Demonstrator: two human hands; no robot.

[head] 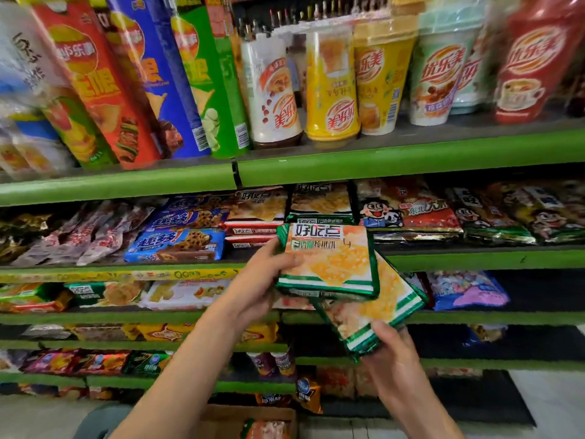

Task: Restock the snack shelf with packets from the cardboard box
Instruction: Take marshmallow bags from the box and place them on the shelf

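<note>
My left hand (253,283) grips a green-edged biscuit packet (329,258) by its left side, level with the second shelf's green lip (474,259). Just below it, my right hand (392,346) holds a stack of similar green-edged packets (376,308) by the bottom corner, tilted to the right. A pile of the same packets (319,202) lies on that shelf directly behind the raised one. The cardboard box (221,416) stands on the floor at the bottom of the view, with an orange packet (269,429) showing inside it.
Crisp tubes (133,83) and drink cups (332,87) fill the top shelf. Blue cookie packs (177,242) and red packets (250,232) lie left of the pile, cartoon snack bags (411,210) to the right. Lower shelves at right hold dark gaps (522,293).
</note>
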